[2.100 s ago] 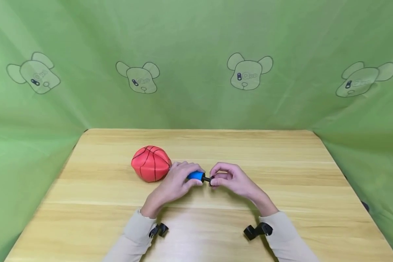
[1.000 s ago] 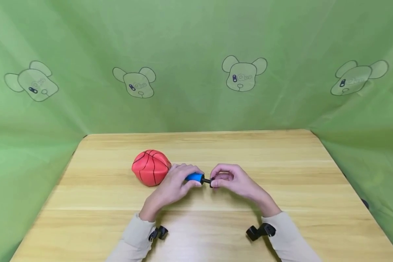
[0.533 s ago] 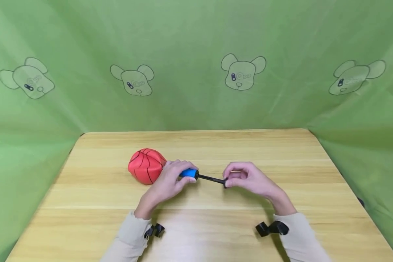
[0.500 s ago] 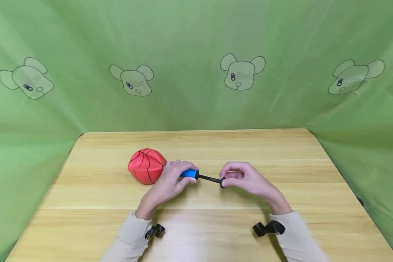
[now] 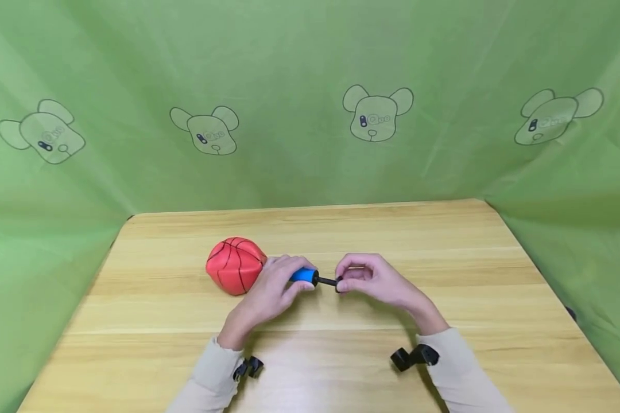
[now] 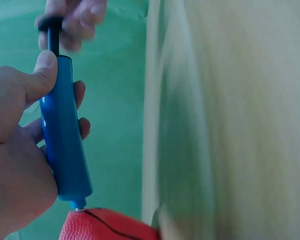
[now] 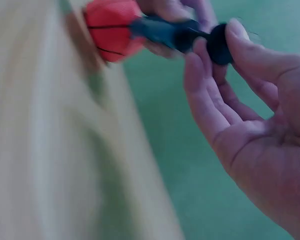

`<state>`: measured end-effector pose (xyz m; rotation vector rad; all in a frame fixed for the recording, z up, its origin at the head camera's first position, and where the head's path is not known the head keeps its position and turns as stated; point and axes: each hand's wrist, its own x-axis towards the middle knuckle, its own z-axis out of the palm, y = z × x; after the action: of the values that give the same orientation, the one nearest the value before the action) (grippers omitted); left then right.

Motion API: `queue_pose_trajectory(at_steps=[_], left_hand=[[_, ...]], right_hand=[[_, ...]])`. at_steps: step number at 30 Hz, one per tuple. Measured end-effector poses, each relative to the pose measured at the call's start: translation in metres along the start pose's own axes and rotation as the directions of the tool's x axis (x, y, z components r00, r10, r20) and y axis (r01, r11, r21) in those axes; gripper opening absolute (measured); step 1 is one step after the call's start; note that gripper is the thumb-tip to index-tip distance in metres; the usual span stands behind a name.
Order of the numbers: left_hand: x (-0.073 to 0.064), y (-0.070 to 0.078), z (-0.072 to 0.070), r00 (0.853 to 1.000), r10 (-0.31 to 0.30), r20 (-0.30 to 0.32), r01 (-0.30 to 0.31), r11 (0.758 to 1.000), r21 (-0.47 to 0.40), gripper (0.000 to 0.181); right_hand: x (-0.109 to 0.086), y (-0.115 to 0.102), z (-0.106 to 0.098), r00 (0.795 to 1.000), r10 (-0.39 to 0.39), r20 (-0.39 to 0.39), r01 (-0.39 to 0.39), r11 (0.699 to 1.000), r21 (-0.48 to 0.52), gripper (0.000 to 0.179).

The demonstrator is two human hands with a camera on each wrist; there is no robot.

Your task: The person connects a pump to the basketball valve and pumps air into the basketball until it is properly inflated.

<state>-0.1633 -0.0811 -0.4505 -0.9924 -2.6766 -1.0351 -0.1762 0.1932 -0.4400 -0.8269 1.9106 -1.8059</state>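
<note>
Over the wooden tabletop [image 5: 310, 367] we noted the blue hand pump [image 6: 65, 135], left hand [image 5: 270, 289] wrapped round its barrel, nozzle [image 6: 79, 204] against the dented red basketball [image 5: 235, 267]. We saw the right hand [image 5: 374, 280] pinching the black plunger knob [image 7: 219, 45], with the rod [image 5: 326, 281] partly out.

The bare right hand [image 5: 379, 281] drew the thin black rod [image 5: 326, 281] farther out from the blue cylindrical pump [image 5: 303, 275], then pushed it partway back.
</note>
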Motion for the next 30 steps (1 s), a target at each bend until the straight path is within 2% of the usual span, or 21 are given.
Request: queue_pose_trajectory(at_steps=[5, 9, 12, 19, 23, 26, 30], left_hand=[[0.001, -0.003, -0.009, 1.000, -0.008, -0.006, 0.008, 1.000, 0.012, 0.019], [0.003, -0.002, -0.010, 1.000, -0.021, 0.005, 0.021, 0.999, 0.043, 0.021], [0.003, 0.000, -0.006, 1.000, -0.021, 0.006, 0.021, 0.998, 0.053, 0.024], [0.004, 0.006, 0.009, 1.000, 0.005, 0.018, -0.005, 1.000, 0.017, 0.025], [0.003, 0.007, 0.011, 0.999, 0.006, 0.033, -0.006, 1.000, 0.016, 0.024], [0.001, 0.006, 0.007, 0.999, 0.007, 0.035, -0.007, 1.000, 0.011, 0.025], [-0.001, 0.002, -0.001, 1.000, 0.005, 0.020, -0.005, 1.000, -0.014, 0.026]], right_hand=[[-0.022, -0.016, -0.027, 0.997, -0.064, 0.042, 0.065, 0.998, -0.010, 0.016], [-0.031, -0.015, -0.036, 0.993, -0.097, 0.060, 0.095, 0.995, 0.042, 0.019], [-0.026, -0.007, -0.031, 0.996, -0.076, 0.056, 0.073, 0.996, 0.057, 0.015], [-0.003, 0.012, 0.000, 0.996, -0.076, -0.047, 0.075, 0.997, -0.032, 0.020], [0.004, 0.016, 0.010, 0.997, -0.053, -0.060, 0.050, 0.998, -0.048, 0.014], [0.004, 0.011, 0.011, 0.999, -0.017, -0.040, 0.015, 0.999, -0.046, 0.013], [-0.006, -0.004, -0.002, 1.000, -0.012, 0.013, 0.013, 0.999, -0.052, 0.015]])
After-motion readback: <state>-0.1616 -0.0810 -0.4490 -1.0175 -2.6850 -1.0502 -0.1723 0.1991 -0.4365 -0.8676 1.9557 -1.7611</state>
